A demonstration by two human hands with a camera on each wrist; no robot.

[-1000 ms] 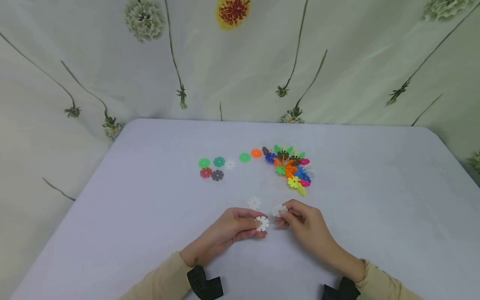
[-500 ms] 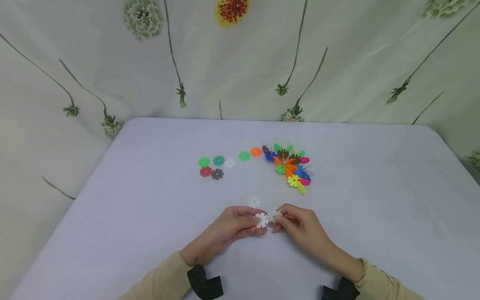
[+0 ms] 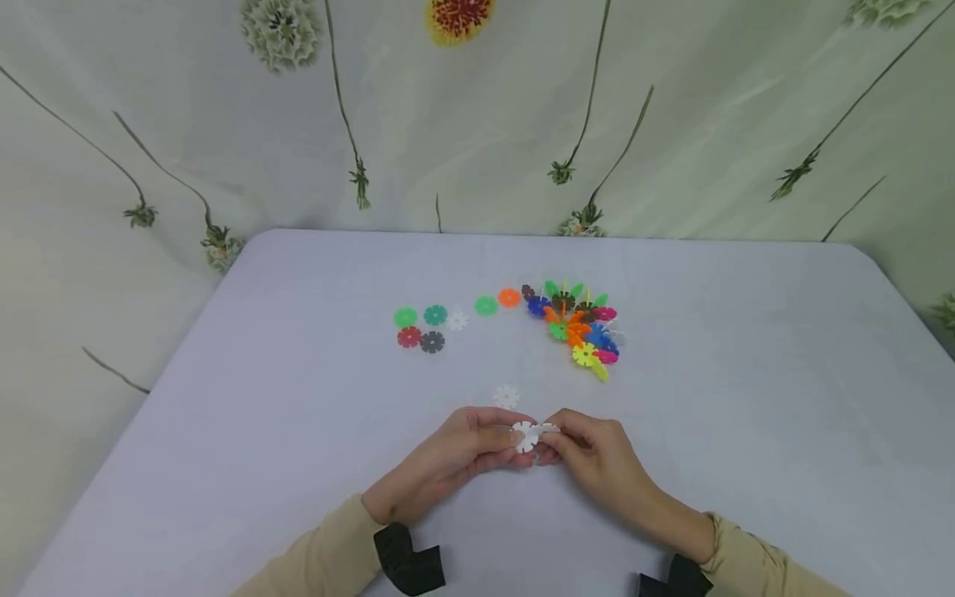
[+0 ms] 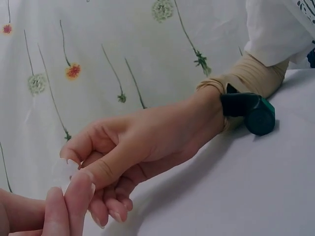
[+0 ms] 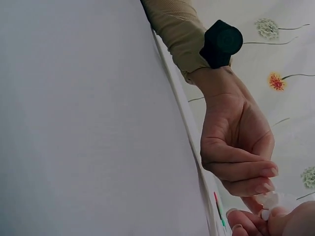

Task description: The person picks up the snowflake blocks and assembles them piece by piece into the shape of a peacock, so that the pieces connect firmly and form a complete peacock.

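My left hand [image 3: 466, 452] pinches a white notched plastic disc [image 3: 525, 438] between thumb and fingers. Close against it, my right hand [image 3: 608, 456] pinches a second white notched disc [image 3: 549, 428], turned more edge-on. The two discs meet in the head view; whether their slots are joined cannot be told. Fingers cover much of both, and the right wrist view shows only a small white part [image 5: 270, 200] between the hands. Just beyond the hands, another white notched disc [image 3: 506, 396] lies flat on the table.
Farther back right is a cluster of joined colourful discs [image 3: 574, 323]. Left of it lie loose discs: orange [image 3: 510, 298], light green [image 3: 487, 306], white [image 3: 458, 320], teal [image 3: 435, 314], green [image 3: 405, 317], red [image 3: 409, 337] and dark grey [image 3: 433, 342]. A flowered cloth [image 3: 485, 124] hangs behind the table.
The right hand has moved left, bringing its white disc up against the one in the left hand. That disc has turned from flat-facing to nearly edge-on. The left hand has barely moved.
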